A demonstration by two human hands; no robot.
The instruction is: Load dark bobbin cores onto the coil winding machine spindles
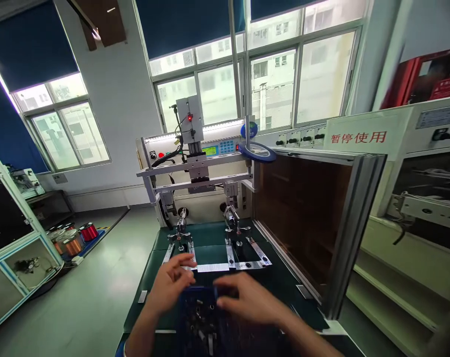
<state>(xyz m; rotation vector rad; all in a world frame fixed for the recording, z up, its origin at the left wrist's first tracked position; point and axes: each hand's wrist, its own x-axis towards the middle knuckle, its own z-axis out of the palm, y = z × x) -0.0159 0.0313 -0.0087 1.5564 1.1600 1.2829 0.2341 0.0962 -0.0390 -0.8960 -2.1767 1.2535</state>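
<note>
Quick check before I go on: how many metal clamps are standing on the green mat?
2. One stands beyond the left hand, the left clamp; the right clamp stands beside it on the green mat. The left hand hides part of the left one's base.

At the near edge of the green-topped table (210, 252), the picture's bottom cuts off a dark blue plastic bin (198, 288); its small metal parts (210, 342) are too dim to identify. The right hand (243, 297) hides the bin's far right corner.
</note>
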